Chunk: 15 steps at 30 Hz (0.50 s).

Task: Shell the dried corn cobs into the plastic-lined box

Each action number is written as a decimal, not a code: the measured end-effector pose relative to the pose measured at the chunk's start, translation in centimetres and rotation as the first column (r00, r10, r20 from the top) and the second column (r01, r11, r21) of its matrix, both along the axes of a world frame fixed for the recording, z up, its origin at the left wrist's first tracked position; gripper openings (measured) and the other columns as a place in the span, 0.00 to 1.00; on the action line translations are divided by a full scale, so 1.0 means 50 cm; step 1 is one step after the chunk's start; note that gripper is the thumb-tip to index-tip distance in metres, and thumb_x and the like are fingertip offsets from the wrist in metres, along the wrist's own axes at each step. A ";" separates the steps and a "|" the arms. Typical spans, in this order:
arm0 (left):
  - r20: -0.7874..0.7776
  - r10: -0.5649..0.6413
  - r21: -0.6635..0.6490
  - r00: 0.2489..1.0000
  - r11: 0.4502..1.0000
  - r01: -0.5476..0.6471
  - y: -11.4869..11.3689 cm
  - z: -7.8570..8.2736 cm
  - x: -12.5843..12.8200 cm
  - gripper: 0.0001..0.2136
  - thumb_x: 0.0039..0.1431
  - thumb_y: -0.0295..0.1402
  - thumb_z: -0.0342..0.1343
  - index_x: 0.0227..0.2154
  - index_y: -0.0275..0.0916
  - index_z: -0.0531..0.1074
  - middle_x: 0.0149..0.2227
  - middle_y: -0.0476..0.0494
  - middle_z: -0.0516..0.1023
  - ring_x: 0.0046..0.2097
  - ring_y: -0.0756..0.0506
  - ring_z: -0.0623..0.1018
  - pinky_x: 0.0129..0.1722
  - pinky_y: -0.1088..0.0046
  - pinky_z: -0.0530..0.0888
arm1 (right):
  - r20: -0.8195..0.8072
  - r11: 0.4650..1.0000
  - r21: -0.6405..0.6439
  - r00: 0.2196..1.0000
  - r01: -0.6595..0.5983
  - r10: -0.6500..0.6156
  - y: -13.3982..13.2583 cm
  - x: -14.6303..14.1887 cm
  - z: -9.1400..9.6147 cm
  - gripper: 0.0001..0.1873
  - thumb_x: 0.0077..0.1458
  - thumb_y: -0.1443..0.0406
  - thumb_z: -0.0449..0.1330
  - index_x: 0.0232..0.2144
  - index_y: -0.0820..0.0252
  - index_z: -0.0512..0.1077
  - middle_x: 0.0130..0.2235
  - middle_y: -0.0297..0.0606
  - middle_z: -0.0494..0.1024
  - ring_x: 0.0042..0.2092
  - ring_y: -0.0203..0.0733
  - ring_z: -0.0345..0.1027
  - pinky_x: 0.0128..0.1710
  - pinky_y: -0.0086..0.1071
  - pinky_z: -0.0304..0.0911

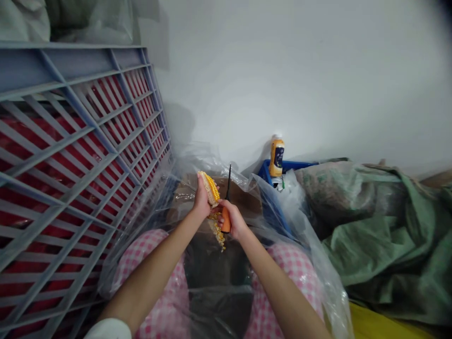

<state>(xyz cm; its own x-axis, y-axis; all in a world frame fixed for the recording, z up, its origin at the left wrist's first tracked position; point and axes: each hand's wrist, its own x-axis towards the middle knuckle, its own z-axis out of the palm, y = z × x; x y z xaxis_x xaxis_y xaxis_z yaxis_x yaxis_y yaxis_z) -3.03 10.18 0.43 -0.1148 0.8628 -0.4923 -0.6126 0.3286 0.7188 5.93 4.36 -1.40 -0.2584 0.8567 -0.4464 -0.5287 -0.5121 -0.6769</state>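
Note:
My left hand (201, 199) is closed around an ear of corn (211, 186), partly stripped, with yellow kernels on one side and pale bare cob on the other. In my right hand (234, 219) is a screwdriver (226, 221) with an orange handle; its dark shaft points up and away from the corn. The fingers of my right hand are close to the lower end of the cob, and I cannot tell whether they touch it. Below both hands, loose corn kernels (218, 234) lie on clear plastic sheeting (212, 301) spread between my knees.
A large grey-blue plastic crate (116, 155) with red contents rises at the left. To the right, a yellow bottle (277, 155) stands at a blue bin (296, 165). Green woven sacks (381, 235) are heaped farther right. A white wall (300, 70) closes off the back.

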 end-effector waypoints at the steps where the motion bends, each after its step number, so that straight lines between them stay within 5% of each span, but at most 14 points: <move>1: 0.003 0.007 -0.009 1.000 1.000 -0.007 0.000 0.000 0.000 0.28 0.59 0.58 0.38 0.25 0.38 0.69 0.23 0.46 0.72 0.24 0.50 0.71 0.25 0.74 0.68 | -0.005 1.000 -0.004 1.000 -0.002 0.002 0.002 0.000 -0.002 0.11 0.42 0.60 0.61 0.27 0.61 0.66 0.19 0.29 0.71 0.14 0.25 0.48 0.13 0.22 0.48; 15: -0.091 0.014 -0.122 0.996 0.992 -0.025 0.007 -0.054 0.012 0.28 0.57 0.60 0.38 0.26 0.39 0.68 0.20 0.47 0.69 0.22 0.49 0.71 0.22 0.73 0.66 | 0.033 0.989 -0.136 0.998 0.051 -0.047 0.018 -0.008 -0.023 0.04 0.48 0.67 0.56 0.23 0.61 0.64 0.17 0.29 0.68 0.14 0.26 0.50 0.13 0.20 0.50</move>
<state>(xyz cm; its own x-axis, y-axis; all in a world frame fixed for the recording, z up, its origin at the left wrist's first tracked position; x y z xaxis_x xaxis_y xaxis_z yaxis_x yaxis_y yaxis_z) -2.40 10.52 -2.26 -0.1793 0.7933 -0.5818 -0.5548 0.4068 0.7257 5.51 5.26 -2.54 -0.2025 0.7982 -0.5673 -0.5364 -0.5751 -0.6177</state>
